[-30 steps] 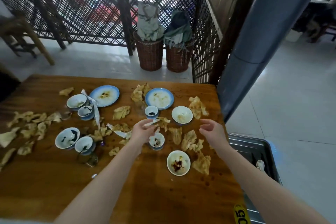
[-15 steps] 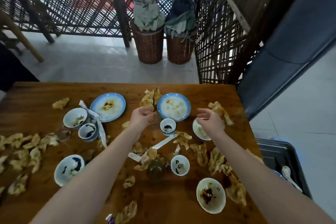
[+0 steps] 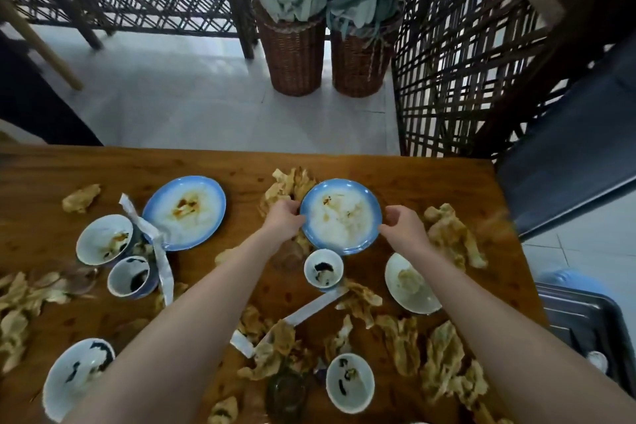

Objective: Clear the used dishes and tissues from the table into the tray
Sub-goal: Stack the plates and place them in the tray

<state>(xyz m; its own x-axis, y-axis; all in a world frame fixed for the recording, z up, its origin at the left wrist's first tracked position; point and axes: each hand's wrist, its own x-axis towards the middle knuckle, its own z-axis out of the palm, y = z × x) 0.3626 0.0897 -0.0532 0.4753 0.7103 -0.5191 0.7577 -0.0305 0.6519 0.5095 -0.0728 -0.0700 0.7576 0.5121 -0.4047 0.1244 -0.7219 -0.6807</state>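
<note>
A dirty blue-rimmed plate (image 3: 340, 213) lies at the far middle of the wooden table (image 3: 430, 179). My left hand (image 3: 283, 221) grips its left rim and my right hand (image 3: 403, 227) curls round its right rim. A second blue plate (image 3: 186, 212) is to the left. Used bowls (image 3: 105, 239) (image 3: 409, 282) (image 3: 74, 379) and small cups (image 3: 323, 267) (image 3: 132, 277) (image 3: 349, 385) stand around my arms. Several crumpled brown tissues (image 3: 447, 241) and white paper strips (image 3: 151, 241) litter the table. The dark tray (image 3: 585, 320) sits low at the table's right edge, with a spoon (image 3: 597, 360) in it.
A small glass (image 3: 287, 392) stands between my forearms near the front. Two wicker baskets (image 3: 294, 55) (image 3: 359, 58) with cloth stand on the floor beyond the table. A lattice screen (image 3: 447, 62) and a blue pillar (image 3: 568, 155) close off the right.
Both hands reached further across the table and closed on the two sides of the far blue plate. The camera tilted down and moved closer.
</note>
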